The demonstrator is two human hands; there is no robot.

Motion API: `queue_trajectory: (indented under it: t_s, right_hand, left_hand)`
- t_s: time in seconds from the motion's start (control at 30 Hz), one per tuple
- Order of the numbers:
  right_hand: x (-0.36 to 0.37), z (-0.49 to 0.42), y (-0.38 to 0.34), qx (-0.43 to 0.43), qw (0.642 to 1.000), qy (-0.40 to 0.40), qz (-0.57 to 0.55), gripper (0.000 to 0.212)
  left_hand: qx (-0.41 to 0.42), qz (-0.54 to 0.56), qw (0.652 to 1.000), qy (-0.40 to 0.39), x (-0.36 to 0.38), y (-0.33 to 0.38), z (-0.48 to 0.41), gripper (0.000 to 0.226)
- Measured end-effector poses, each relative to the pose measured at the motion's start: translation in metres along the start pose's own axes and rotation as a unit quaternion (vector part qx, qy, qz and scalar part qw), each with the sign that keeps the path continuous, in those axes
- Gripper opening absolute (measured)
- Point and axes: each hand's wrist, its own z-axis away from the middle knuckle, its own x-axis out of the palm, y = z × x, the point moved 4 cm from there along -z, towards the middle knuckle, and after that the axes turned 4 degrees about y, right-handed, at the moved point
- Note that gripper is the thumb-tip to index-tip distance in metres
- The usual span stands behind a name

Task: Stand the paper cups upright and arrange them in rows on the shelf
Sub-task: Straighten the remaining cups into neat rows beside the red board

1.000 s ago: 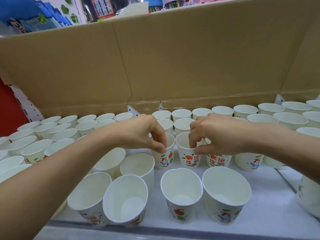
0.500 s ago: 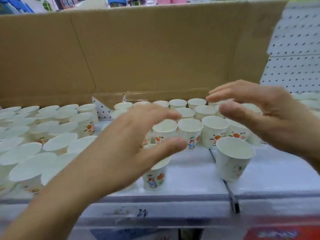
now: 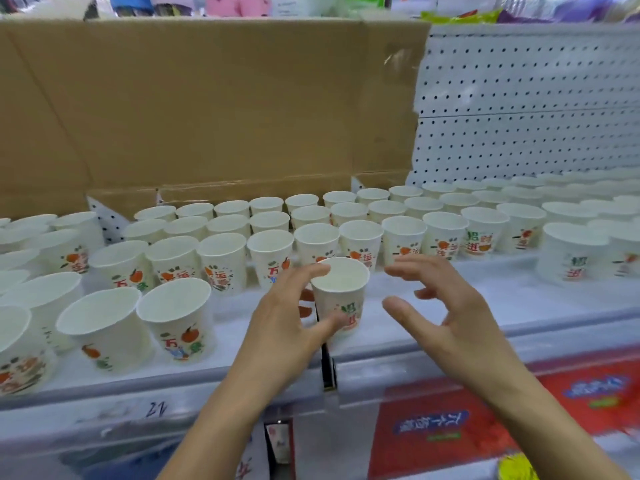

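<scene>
So 1 paper cup (image 3: 341, 292) stands upright alone near the shelf (image 3: 485, 299) front, out of line. The rows of cups (image 3: 270, 233) sit just behind it, probably where it's headed. Left hand (image 3: 287, 327) wraps and holds it, forefinger at the rim, thumb low on the wall. Right hand (image 3: 446, 317) hovers just right of that cup, fingers spread wide, touching nothing, likely ready to steady it.

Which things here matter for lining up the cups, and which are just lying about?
Job: lone cup; left hand holding it; right hand, open beside it; cup rows; loose cups front left; shelf.
Lying about: cardboard; pegboard; red packets below.
</scene>
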Motion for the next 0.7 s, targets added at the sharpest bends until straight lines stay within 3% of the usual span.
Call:
queue_trajectory:
  t_s: [0.17, 0.33, 0.57, 0.7]
  right_hand:
    - [0.028, -0.006, -0.003, -0.022, 0.997, -0.077, -0.005, 0.051]
    - [0.040, -0.017, 0.001, -0.029, 0.995, -0.073, 0.058, 0.038]
    - [0.049, -0.033, -0.022, -0.068, 0.977, -0.086, 0.182, 0.047]
    - [0.067, -0.053, -0.069, -0.111, 0.978, -0.112, 0.139, 0.047]
  left_hand:
    - [-0.007, 0.017, 1.000, 0.002, 0.010, 0.012, 0.000, 0.066]
    - [0.001, -0.077, 0.996, 0.051, -0.018, 0.012, 0.020, 0.067]
    - [0.057, -0.195, 0.970, 0.132, -0.097, 0.015, 0.054, 0.038]
    - [0.049, -0.231, 0.963, 0.129, -0.151, 0.005, 0.057, 0.035]
